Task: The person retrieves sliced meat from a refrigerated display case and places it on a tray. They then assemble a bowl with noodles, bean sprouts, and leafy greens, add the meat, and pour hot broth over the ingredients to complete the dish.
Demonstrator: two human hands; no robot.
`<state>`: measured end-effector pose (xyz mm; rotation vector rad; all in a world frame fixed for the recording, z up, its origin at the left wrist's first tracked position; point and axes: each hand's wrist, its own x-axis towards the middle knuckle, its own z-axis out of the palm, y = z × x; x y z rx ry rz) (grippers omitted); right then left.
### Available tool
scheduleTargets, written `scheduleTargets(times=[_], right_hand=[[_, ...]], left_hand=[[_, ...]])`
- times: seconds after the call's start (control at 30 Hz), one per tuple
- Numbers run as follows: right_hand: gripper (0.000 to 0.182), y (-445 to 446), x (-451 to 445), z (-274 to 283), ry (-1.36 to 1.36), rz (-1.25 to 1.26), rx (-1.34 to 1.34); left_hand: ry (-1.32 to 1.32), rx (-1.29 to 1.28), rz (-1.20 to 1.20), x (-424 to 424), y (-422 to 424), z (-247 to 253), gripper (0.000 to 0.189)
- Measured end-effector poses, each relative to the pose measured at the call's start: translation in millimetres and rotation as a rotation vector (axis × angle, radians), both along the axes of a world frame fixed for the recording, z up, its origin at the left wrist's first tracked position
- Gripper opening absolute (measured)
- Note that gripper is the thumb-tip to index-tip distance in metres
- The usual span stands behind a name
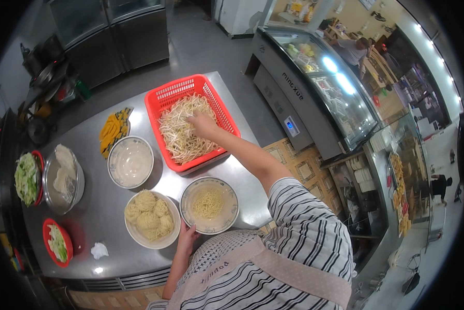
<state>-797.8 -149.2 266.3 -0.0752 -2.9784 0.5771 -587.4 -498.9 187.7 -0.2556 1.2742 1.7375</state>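
Observation:
My right hand reaches into a red plastic basket heaped with bean sprouts. Its fingertips sink among the sprouts, so whether they grip any is hidden. Close to my body, my left hand holds the rim of a patterned bowl, thumb at the edge. A small heap of thin yellow noodles lies in that bowl. Just left of it, a white bowl carries several rolled noodle nests. Another patterned bowl, with no food visible inside, stands beyond.
A yellow cloth lies on the steel table. At the left stand a metal bowl with white noodles and red baskets of cut greens. A crumpled white scrap is nearby. A glass-topped display fridge stands right; a person is behind it.

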Motion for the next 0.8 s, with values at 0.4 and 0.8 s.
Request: scheduleTargets(times=[0.4,0.8], right_hand=[[0.05,44,-11,17,-0.124,-0.064,-0.439],[0.045,30,-1,14,-0.009,-0.217,-0.539]], left_hand=[[-0.003,-0.019,-0.004,0,-5,-5,0.067],[-0.01,0.025,0.032,-2,-3,-7,0.066]])
